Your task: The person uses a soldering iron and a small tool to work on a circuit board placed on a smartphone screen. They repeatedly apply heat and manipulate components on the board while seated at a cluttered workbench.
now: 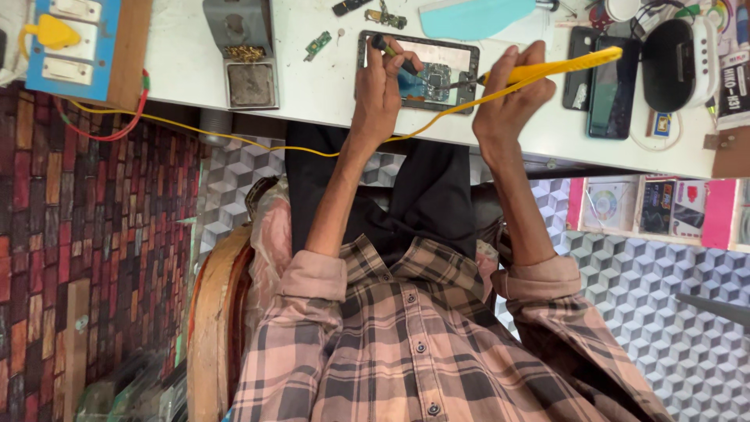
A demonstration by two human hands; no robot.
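Now you're mid-solder: right hand (508, 94) clenched on the yellow soldering iron (558, 68), left hand (380, 86) pinching tweezers (388, 48) at the opened phone (422, 72), twelve o'clock on the counter (328, 78). Steady tip contact seems needed.

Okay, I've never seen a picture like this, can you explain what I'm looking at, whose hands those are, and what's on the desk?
A camera worn on a person's head took this, looking down past their checked shirt. Both hands are theirs. The right hand holds a yellow soldering iron with a yellow cord. The left hand holds a small dark tool. Both tips meet over an opened tablet on the white desk. Nearby lie a soldering stand, dark phones and a blue switchboard.
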